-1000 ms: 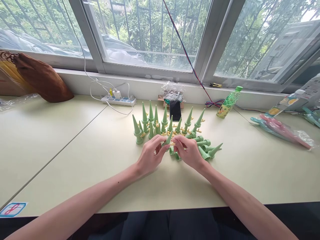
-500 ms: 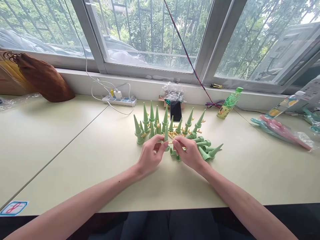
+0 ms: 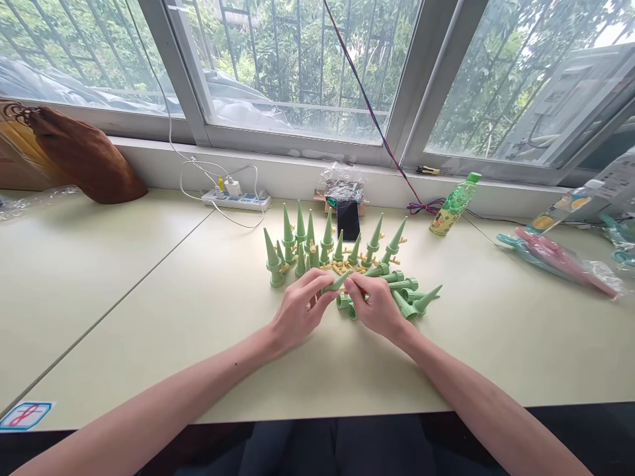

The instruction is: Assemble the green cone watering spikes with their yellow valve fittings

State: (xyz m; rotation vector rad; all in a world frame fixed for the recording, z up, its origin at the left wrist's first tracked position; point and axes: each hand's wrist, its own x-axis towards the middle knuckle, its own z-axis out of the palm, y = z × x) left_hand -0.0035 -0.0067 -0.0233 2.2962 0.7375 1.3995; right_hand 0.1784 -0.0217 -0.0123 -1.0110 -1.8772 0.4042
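My left hand (image 3: 301, 305) is closed around a green watering spike (image 3: 338, 281), a pointed hollow cone, now tilted with its tip to the right. Close beside it, my right hand (image 3: 373, 301) is pinched at the spike; its fingertips mostly hide the small yellow valve seen in them a moment before. Behind the hands, several green spikes (image 3: 270, 254) stand upright, many with yellow valves sticking out of their sides. Loose yellow valves (image 3: 340, 267) lie among them. To the right of my right hand, more green spikes (image 3: 404, 284) lie on their sides in a pile.
A black phone (image 3: 348, 221) leans at the back of the table (image 3: 149, 311). Behind the spikes are a power strip (image 3: 238, 199) with white cables and a green-capped bottle (image 3: 454, 206). Pink and teal wrapped items (image 3: 560, 258) lie at the right; a brown bag (image 3: 94, 155) stands far left.
The spike in my left hand has tipped from upright to slanting right. My right fingertips have shifted slightly, and the yellow valve between the hands is now mostly covered.
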